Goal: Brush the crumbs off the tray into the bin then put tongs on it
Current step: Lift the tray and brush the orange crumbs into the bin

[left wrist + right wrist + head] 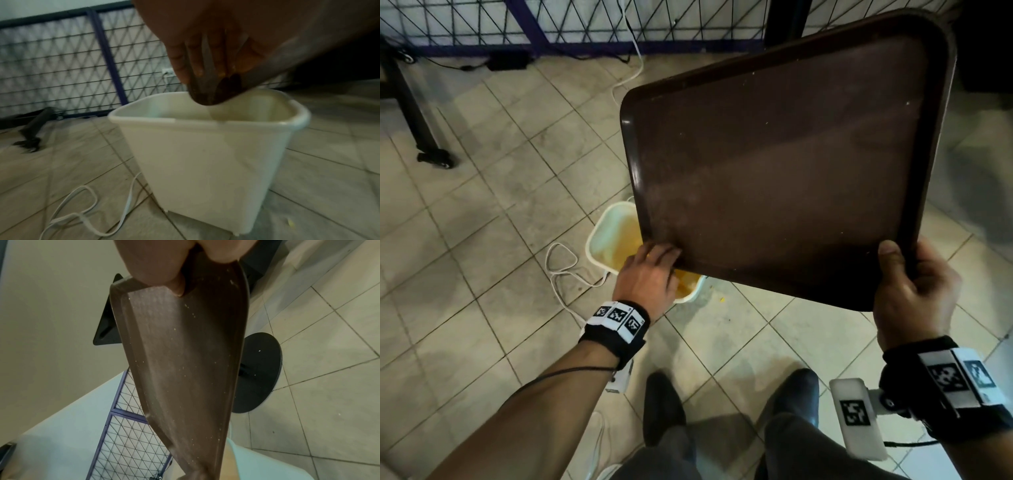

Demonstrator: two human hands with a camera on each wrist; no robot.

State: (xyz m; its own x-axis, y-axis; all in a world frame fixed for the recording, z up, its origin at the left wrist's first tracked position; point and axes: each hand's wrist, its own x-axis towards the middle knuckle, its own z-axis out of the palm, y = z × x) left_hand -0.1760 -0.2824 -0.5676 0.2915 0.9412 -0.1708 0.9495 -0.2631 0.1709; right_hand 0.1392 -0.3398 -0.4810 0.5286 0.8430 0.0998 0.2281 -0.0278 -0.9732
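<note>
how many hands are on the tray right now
2. The right hand grips the tray at its near right corner, thumb on top. The left hand touches the low corner over the bin.

A pale tiled floor (482, 212) carries everything here. A white plastic bin (205, 162) stands on it, with yellow scraps (688, 282) inside and a small yellow crumb (722, 300) on the tiles just beside it. A white cable (561, 270) loops on the floor next to the bin. Farther off, a black caster foot (436, 160) rests on the tiles, and a round black pedestal base (259, 371) sits near the wall.
</note>
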